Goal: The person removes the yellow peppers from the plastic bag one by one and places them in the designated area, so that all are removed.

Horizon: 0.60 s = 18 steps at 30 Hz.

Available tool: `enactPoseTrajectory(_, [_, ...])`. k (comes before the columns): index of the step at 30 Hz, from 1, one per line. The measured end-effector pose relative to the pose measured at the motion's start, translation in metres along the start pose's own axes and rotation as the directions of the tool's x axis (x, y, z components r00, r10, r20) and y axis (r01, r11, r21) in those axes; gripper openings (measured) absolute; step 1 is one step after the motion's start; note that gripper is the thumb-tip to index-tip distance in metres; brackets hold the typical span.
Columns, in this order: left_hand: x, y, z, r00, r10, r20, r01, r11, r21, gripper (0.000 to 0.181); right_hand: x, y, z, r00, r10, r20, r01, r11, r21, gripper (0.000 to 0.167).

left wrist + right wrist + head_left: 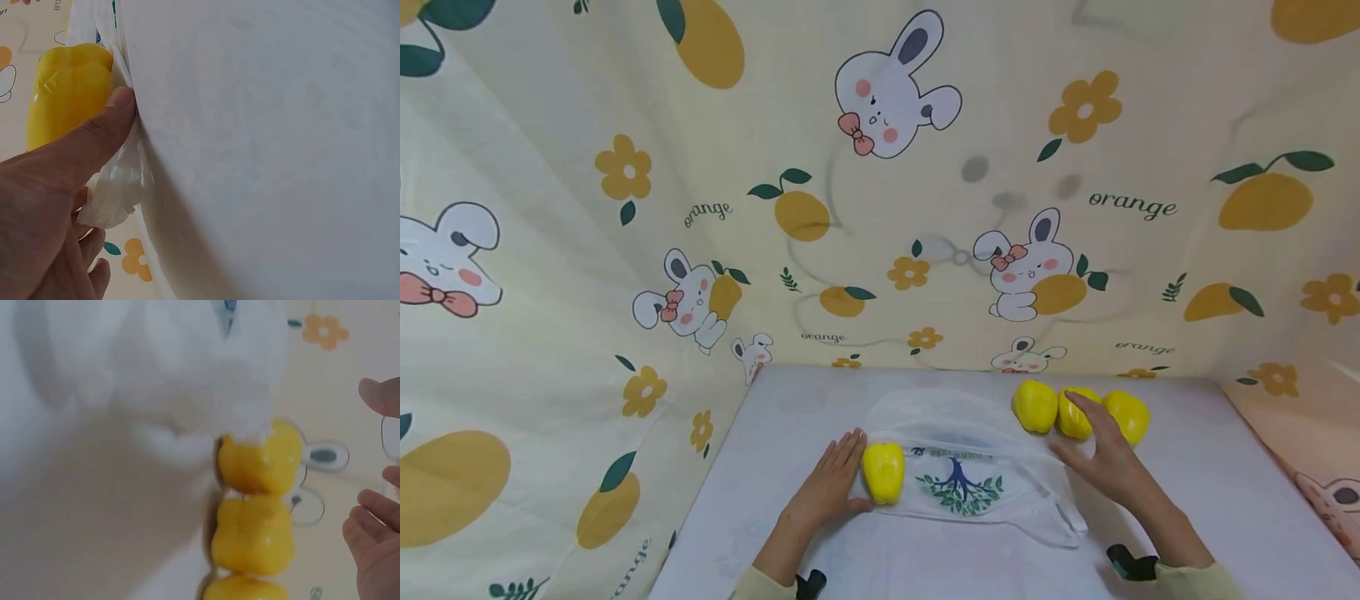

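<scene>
A white plastic bag [1033, 492] with a blue-and-green tree print lies flat on the table. At its left end is a yellow bell pepper [883, 473]; whether it lies on or inside the bag, I cannot tell. My left hand [829, 487] rests beside this pepper with fingers extended, its thumb touching the bag's edge in the left wrist view. Above the table on the right, my right hand [1108, 462] is raised with fingers spread, holding nothing. It partly covers a row of three yellow bell peppers, the left [1036, 407], middle [1075, 427] and right [1129, 415].
The white table [805, 408] meets a cream cloth backdrop [910, 200] printed with rabbits, oranges and flowers. The same cloth hangs along the left side. Dark bands [1131, 565] sit at both wrists.
</scene>
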<state>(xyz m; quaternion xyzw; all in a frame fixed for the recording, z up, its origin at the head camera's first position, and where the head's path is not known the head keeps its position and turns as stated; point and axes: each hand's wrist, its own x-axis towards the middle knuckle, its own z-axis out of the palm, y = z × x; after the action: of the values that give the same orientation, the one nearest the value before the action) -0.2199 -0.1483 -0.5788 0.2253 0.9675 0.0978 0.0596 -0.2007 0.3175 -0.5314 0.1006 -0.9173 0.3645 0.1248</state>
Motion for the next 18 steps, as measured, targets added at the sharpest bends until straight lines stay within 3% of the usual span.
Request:
enactPoseTrajectory(7, [-0.001, 0.001, 0.001, 1.000, 0.001, -0.002, -0.001, 1.000, 0.001, 0.115, 0.000, -0.017, 0.022, 0.996, -0.081, 0.023, 0.081, 0.997, -0.017, 0.091])
enactPoseTrajectory(18, [-0.002, 0.001, 0.001, 1.000, 0.009, -0.007, -0.009, 1.000, -0.013, 0.114, -0.002, -0.037, 0.061, 0.984, -0.140, 0.107, 0.136, 0.990, 0.041, 0.095])
